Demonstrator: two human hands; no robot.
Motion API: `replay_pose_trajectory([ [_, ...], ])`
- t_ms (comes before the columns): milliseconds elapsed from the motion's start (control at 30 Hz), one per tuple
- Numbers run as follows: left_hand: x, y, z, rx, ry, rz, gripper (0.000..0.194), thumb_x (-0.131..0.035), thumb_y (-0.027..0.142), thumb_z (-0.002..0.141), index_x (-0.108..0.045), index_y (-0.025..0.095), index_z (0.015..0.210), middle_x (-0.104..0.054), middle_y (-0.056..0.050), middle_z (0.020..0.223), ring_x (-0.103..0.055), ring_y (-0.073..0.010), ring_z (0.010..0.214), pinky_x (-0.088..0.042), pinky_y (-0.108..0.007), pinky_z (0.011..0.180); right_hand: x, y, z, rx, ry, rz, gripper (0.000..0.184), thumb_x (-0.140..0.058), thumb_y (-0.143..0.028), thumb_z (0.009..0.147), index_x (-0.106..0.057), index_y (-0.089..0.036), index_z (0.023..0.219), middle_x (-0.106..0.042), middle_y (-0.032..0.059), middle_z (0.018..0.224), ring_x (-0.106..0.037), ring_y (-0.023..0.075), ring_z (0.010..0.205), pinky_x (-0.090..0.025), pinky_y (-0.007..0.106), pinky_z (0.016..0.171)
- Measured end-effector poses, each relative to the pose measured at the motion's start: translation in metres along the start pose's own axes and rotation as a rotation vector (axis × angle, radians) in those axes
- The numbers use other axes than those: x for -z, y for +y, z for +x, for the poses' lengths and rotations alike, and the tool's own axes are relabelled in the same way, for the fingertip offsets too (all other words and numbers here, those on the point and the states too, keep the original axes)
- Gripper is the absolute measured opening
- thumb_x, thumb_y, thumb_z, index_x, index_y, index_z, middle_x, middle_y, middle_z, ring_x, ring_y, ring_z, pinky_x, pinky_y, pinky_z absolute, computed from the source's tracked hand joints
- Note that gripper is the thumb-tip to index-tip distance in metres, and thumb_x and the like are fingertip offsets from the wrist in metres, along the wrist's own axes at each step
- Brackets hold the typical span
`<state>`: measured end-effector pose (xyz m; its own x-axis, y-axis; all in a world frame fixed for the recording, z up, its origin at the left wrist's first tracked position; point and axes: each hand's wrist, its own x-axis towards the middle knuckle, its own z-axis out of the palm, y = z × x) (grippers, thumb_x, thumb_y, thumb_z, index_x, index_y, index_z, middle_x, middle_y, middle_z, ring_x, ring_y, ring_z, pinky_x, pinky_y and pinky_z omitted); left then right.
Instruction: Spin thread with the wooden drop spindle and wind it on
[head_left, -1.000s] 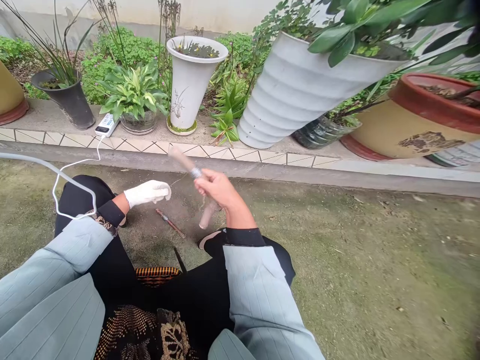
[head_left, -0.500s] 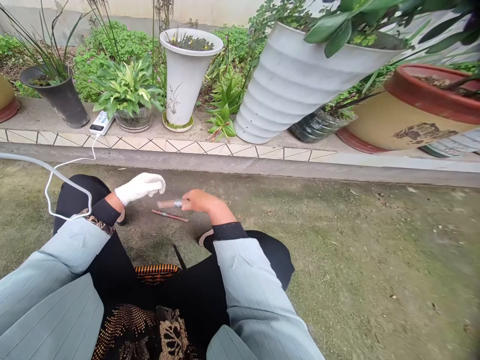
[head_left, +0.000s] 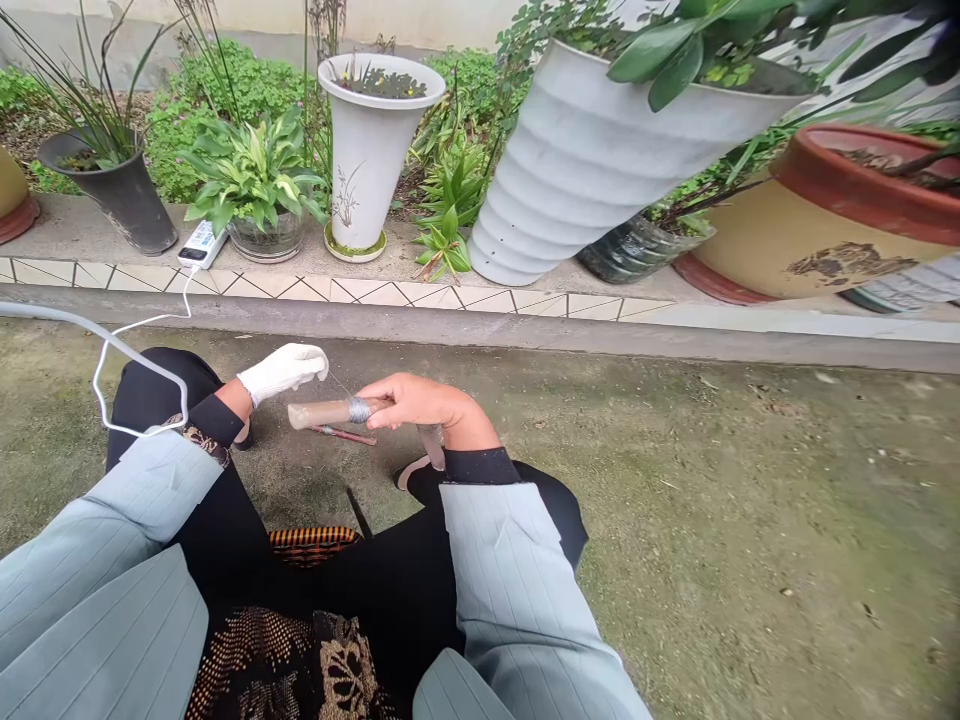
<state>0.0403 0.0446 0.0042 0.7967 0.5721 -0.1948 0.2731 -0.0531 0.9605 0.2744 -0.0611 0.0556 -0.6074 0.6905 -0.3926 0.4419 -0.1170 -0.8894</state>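
My right hand (head_left: 420,402) is wrapped round a pale wooden stick (head_left: 319,413), whose near-level end points left. Silvery wire (head_left: 359,410) is wound about the stick beside my fingers. A greyish-brown piece (head_left: 431,445) shows below the wrist; whether it belongs to the stick, I cannot tell. My left hand (head_left: 289,372), in a white knit glove, is closed up and to the left of the stick. From its fingertips a thin strand, seemingly the wire, runs down to the winding. Under the held stick, a thin reddish stick (head_left: 349,436) with some winding lies on the ground.
A tiled ledge (head_left: 450,297) ahead carries potted plants, among them a white pot (head_left: 379,165) and a large ribbed pot (head_left: 570,170). A white power strip (head_left: 202,245) sits there, its cord trailing left. A grey curved tube (head_left: 142,370) hangs by my left arm.
The stick has swung round in my right hand, and more of its left end shows. My right wrist has turned and shifted slightly right. My left hand has barely moved.
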Motion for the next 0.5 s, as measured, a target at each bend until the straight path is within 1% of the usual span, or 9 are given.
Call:
replay_pose_trajectory([
  [33,-0.001,0.0,0.0,0.002,-0.015,-0.013,0.029,-0.053,0.04,0.085,-0.058,0.012,0.079,-0.045,0.003,0.059,-0.034,-0.0057,0.046,-0.028,-0.016,0.041,0.003,-0.001,-0.004,0.008,0.043,0.019,0.041,-0.066,-0.033,0.072,-0.068,-0.016,0.109,-0.056,-0.0038,0.071,-0.044,0.0063,0.057,-0.037,0.019,0.054],
  [100,-0.004,0.001,0.001,0.001,-0.052,-0.041,0.032,-0.053,0.043,0.086,-0.059,0.012,0.082,-0.039,0.006,0.054,-0.031,-0.0056,0.044,-0.027,-0.016,0.041,0.007,-0.003,-0.011,0.003,0.065,0.049,0.046,-0.068,-0.033,0.07,-0.067,-0.016,0.112,-0.056,-0.0036,0.071,-0.044,0.0063,0.057,-0.037,0.018,0.053],
  [167,-0.006,0.002,0.001,0.004,-0.074,-0.055,0.035,-0.054,0.046,0.086,-0.06,0.011,0.085,-0.036,0.007,0.051,-0.031,-0.0058,0.043,-0.026,-0.017,0.04,0.008,-0.003,-0.016,0.004,0.068,0.075,0.044,-0.071,-0.033,0.067,-0.068,-0.014,0.107,-0.056,-0.0034,0.069,-0.044,0.0064,0.057,-0.037,0.018,0.052],
  [233,-0.009,0.001,0.001,0.005,-0.067,-0.055,0.037,-0.056,0.047,0.084,-0.06,0.011,0.085,-0.039,0.006,0.051,-0.033,-0.0059,0.043,-0.026,-0.017,0.04,0.008,-0.002,-0.015,0.038,0.141,0.136,0.039,-0.072,-0.033,0.065,-0.068,-0.013,0.098,-0.054,-0.0034,0.066,-0.044,0.0064,0.055,-0.037,0.019,0.051],
  [267,-0.011,0.001,0.002,0.0,-0.068,-0.057,0.037,-0.057,0.048,0.084,-0.06,0.011,0.084,-0.041,0.005,0.052,-0.033,-0.006,0.043,-0.027,-0.017,0.04,0.007,-0.001,-0.014,0.066,0.221,0.183,0.035,-0.071,-0.034,0.066,-0.067,-0.012,0.093,-0.053,-0.0033,0.064,-0.044,0.0064,0.054,-0.037,0.019,0.051],
  [333,-0.014,0.0,0.001,-0.016,-0.095,-0.065,0.038,-0.055,0.048,0.085,-0.06,0.011,0.083,-0.04,0.005,0.051,-0.033,-0.006,0.042,-0.027,-0.017,0.041,0.006,0.004,-0.007,0.115,0.439,0.293,0.03,-0.069,-0.037,0.068,-0.062,-0.013,0.085,-0.051,-0.0034,0.062,-0.043,0.0064,0.052,-0.036,0.019,0.049],
  [400,-0.017,0.001,0.001,-0.031,-0.142,-0.071,0.039,-0.053,0.049,0.087,-0.06,0.011,0.083,-0.038,0.006,0.051,-0.033,-0.0062,0.042,-0.028,-0.018,0.041,0.006,0.011,0.002,0.114,0.645,0.366,0.029,-0.066,-0.039,0.071,-0.058,-0.014,0.082,-0.05,-0.0037,0.061,-0.042,0.0065,0.05,-0.035,0.019,0.047],
  [433,-0.019,0.001,0.001,-0.033,-0.155,-0.073,0.039,-0.052,0.049,0.087,-0.06,0.011,0.082,-0.038,0.005,0.051,-0.033,-0.0062,0.043,-0.028,-0.018,0.04,0.006,0.014,0.007,0.09,0.712,0.373,0.028,-0.065,-0.039,0.071,-0.057,-0.015,0.082,-0.05,-0.0037,0.061,-0.042,0.0066,0.049,-0.035,0.019,0.045],
  [500,-0.021,0.001,0.0,-0.027,-0.164,-0.069,0.038,-0.052,0.049,0.087,-0.06,0.012,0.082,-0.039,0.005,0.053,-0.033,-0.0062,0.043,-0.028,-0.017,0.04,0.008,0.022,0.015,0.01,0.783,0.338,0.027,-0.065,-0.038,0.071,-0.058,-0.015,0.085,-0.05,-0.0037,0.061,-0.042,0.0068,0.047,-0.034,0.019,0.044],
])
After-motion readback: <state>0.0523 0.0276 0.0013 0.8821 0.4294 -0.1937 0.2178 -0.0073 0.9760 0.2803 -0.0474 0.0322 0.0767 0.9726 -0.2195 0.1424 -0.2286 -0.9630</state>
